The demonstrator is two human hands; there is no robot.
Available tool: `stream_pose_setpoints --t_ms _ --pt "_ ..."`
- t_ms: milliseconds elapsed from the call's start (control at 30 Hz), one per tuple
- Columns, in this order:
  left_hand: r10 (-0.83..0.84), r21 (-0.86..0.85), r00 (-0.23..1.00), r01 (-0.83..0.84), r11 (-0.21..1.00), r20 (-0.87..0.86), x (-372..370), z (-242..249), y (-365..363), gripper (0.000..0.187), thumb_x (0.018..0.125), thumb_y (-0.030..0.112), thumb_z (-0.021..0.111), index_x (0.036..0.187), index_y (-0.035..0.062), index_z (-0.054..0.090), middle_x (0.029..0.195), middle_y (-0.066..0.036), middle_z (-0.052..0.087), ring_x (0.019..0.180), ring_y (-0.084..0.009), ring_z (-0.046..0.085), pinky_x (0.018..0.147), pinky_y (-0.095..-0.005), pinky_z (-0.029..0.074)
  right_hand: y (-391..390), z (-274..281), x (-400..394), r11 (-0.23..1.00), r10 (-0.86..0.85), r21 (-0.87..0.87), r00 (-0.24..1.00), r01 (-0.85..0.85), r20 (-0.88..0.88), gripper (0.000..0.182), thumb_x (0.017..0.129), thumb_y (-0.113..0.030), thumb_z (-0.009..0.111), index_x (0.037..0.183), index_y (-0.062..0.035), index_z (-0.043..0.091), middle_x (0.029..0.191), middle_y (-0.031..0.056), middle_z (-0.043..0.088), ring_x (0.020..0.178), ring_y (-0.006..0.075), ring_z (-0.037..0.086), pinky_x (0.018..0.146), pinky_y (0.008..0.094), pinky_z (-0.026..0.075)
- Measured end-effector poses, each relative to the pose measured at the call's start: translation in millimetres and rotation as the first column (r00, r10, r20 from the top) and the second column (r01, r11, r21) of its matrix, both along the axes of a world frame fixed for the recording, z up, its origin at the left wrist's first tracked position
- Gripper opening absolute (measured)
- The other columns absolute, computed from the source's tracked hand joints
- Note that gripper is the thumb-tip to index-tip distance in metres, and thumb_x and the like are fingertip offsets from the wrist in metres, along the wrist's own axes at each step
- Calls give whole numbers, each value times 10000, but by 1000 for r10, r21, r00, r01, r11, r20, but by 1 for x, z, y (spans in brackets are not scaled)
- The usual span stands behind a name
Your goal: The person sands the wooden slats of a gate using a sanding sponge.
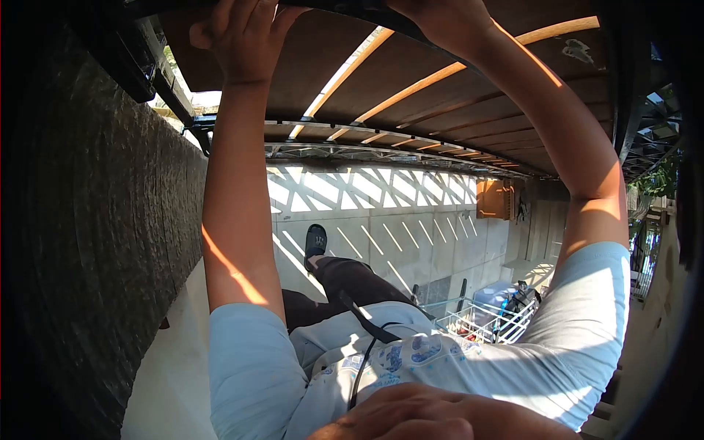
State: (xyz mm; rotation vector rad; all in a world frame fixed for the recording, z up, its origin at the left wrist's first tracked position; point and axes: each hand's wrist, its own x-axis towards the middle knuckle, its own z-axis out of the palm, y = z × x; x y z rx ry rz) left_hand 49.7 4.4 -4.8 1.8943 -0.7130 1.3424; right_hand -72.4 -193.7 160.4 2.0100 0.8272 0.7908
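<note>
Bare skin (pixel 440 419), bottom edge | left hand (pixel 246 37) half curled, right hand (pixel 449 20) cropped; grips cannot tell | dark bar (pixel 352 9), top centre: looks stiff, maybe heavy, better held two-sided

Hard sunlight stripes the shaded scene; wide-angle distortion bends the edges into black corners.

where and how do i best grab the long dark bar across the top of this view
Probably the stretch of the dark bar between your left hand and right hand, from your body's side, fingers curled around it: it's narrow, and nothing blocks it there.
</note>
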Motion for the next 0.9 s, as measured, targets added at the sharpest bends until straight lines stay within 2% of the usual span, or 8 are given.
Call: stream_pose_setpoints --t_ms 333,400,467,533,600,667,833,900 --pt "94 -30 992 -92 995 81 6 -7 -11 435 990 545 606 1176 175 739 1297 52 696 1304 -193 551 1126 -396 294 -3 15 -4 996 -16 -83 999 13 -37 232 738 -292 650 927 -247 776 942 -45 580 972 155 530 952 363 355" --pt "-107 -195 986 130 972 124 20 -17 -20 464 857 534 761 1223 255 703 1253 160 696 1273 -121 556 1014 -351 337 -7 13 -3 998 38 -56 999 -40 -34 216 766 -299 647 933 -246 774 935 -58 574 965 156 525 947 357 355" --pt "8 -84 988 5 996 153 21 -18 -16 459 863 517 784 1189 202 708 1212 120 722 1254 -178 579 1034 -324 388 -4 11 0 1000 27 -16 1000 -27 -6 213 768 -301 649 928 -245 778 940 -65 579 974 151 524 950 367 347" --pt "-241 -251 960 270 930 141 22 -18 -22 431 868 514 781 1172 216 711 1219 124 721 1242 -166 580 1033 -329 384 11 3 15 999 25 33 999 -26 23 210 770 -303 651 923 -243 781 945 -72 585 983 147 523 952 376 340" --pt "-226 -245 965 253 936 132 20 -18 -18 444 877 568 749 1167 234 709 1208 139 723 1219 -154 582 1027 -343 348 30 -6 34 997 41 64 994 -48 104 214 763 -316 656 911 -239 791 960 -77 597 1009 142 520 979 400 311" --pt "23 -113 988 -6 994 152 19 -19 -13 466 881 613 719 1170 248 709 1201 155 723 1207 -144 583 1019 -358 316 28 -11 30 996 34 75 994 -42 106 219 753 -323 657 899 -236 796 976 -76 609 1027 142 518 990 410 286" --pt "-11 -161 988 37 986 157 18 -14 -15 472 865 627 728 1165 263 711 1204 180 711 1181 -139 592 999 -367 332 -13 -4 -1 996 39 76 999 -41 25 223 748 -322 660 905 -242 795 970 -76 603 1013 140 516 970 393 285" --pt "-47 -100 998 51 994 44 9 -9 -11 446 987 562 605 1182 183 738 1286 58 703 1268 -204 584 1105 -396 319 -5 -12 21 991 83 98 996 -87 41 213 743 -316 662 898 -247 791 967 -75 601 1011 138 515 969 394 284"
